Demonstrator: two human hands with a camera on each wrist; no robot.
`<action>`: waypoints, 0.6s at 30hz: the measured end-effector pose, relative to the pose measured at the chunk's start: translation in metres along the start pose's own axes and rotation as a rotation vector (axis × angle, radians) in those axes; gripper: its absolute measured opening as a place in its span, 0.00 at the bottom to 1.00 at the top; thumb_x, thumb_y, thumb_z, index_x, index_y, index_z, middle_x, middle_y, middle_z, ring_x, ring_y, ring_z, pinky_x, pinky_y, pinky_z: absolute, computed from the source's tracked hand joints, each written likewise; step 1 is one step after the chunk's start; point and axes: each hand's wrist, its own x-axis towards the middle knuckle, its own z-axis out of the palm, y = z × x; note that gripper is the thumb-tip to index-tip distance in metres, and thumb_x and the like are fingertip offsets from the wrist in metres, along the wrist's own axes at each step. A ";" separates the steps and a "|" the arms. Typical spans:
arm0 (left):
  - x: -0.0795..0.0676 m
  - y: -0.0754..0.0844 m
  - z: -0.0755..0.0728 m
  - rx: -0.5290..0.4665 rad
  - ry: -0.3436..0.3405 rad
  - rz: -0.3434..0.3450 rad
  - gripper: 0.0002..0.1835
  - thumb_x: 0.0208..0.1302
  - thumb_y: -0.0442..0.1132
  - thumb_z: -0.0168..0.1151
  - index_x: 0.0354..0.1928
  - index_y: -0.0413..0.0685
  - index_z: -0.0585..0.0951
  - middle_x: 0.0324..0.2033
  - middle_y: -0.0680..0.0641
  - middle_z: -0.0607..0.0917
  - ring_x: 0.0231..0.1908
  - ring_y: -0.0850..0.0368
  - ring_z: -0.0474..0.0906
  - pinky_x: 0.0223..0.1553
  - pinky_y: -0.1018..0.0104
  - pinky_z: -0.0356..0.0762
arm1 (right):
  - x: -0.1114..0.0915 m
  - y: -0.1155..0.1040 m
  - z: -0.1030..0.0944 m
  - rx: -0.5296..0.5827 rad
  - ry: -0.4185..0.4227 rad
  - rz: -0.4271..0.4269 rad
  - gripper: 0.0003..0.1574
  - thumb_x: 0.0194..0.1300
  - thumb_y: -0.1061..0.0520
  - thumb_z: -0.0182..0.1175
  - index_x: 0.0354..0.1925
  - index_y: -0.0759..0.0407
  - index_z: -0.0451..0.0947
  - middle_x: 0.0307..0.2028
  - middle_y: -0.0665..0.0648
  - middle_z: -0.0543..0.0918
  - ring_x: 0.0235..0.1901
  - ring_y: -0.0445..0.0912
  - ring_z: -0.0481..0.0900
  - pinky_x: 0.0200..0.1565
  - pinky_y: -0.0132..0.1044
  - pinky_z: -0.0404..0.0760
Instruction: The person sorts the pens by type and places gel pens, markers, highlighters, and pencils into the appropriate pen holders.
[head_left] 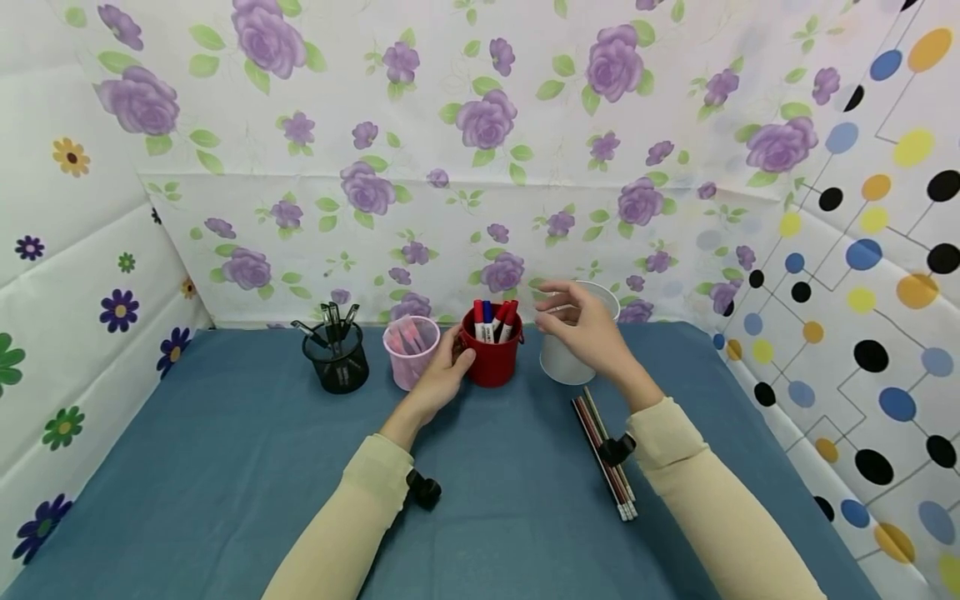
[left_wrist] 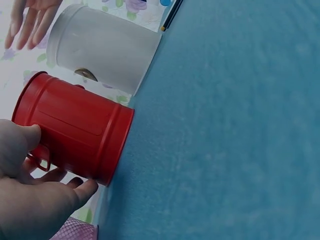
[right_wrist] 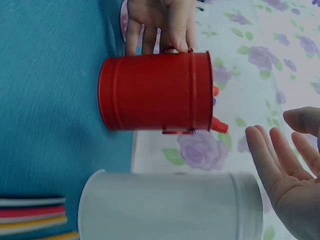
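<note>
A small red bucket (head_left: 492, 367) stands upright on the table, with red and blue capped markers (head_left: 490, 332) inside it. My left hand (head_left: 433, 379) holds its left side at the looped handle, thumb in front and fingers behind. To the right is a taller white bucket (head_left: 564, 360). My right hand (head_left: 585, 327) hovers over the front left of its rim with fingers loosely bent and nothing in them. In the right wrist view the same right hand (right_wrist: 295, 180) is apart from the white bucket (right_wrist: 170, 207), its fingers spread.
Several pencils (head_left: 602, 457) lie in a bundle before the white bucket, partly under my right wrist. Left of the red bucket stand a pink cup (head_left: 408, 368) with pink items and a black mesh holder (head_left: 341, 373) with dark pens. A flowered cloth (head_left: 450, 233) hangs behind them.
</note>
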 end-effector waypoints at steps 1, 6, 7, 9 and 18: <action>-0.001 0.001 0.000 0.007 0.002 0.005 0.33 0.87 0.41 0.46 0.86 0.51 0.49 0.82 0.43 0.56 0.81 0.43 0.53 0.80 0.43 0.56 | -0.003 0.001 -0.003 -0.005 0.005 0.001 0.29 0.77 0.58 0.66 0.72 0.53 0.74 0.56 0.63 0.84 0.52 0.56 0.88 0.53 0.53 0.88; -0.001 0.005 0.000 0.043 0.025 0.019 0.35 0.86 0.42 0.49 0.86 0.52 0.49 0.81 0.43 0.58 0.81 0.42 0.54 0.79 0.41 0.57 | -0.018 0.006 -0.015 -0.021 0.036 0.001 0.31 0.76 0.59 0.67 0.72 0.56 0.73 0.55 0.63 0.84 0.52 0.57 0.88 0.51 0.45 0.89; -0.001 0.006 -0.001 0.047 0.027 0.027 0.35 0.86 0.41 0.50 0.86 0.51 0.49 0.81 0.42 0.58 0.81 0.41 0.53 0.79 0.40 0.57 | -0.021 0.006 -0.017 -0.028 0.041 -0.003 0.31 0.76 0.59 0.67 0.73 0.57 0.73 0.56 0.64 0.84 0.52 0.57 0.88 0.50 0.42 0.89; -0.002 0.008 0.000 0.050 0.030 0.040 0.35 0.86 0.41 0.50 0.86 0.51 0.49 0.81 0.41 0.57 0.81 0.41 0.51 0.79 0.39 0.57 | -0.026 0.008 -0.021 -0.038 0.051 -0.004 0.32 0.76 0.59 0.67 0.73 0.57 0.72 0.56 0.63 0.84 0.52 0.57 0.88 0.49 0.40 0.89; -0.003 0.021 0.002 0.059 0.023 0.073 0.37 0.86 0.44 0.51 0.85 0.47 0.48 0.82 0.38 0.55 0.83 0.41 0.47 0.80 0.38 0.52 | -0.051 0.015 -0.040 -0.101 0.082 0.031 0.33 0.77 0.54 0.67 0.75 0.50 0.71 0.58 0.59 0.84 0.55 0.53 0.87 0.49 0.35 0.87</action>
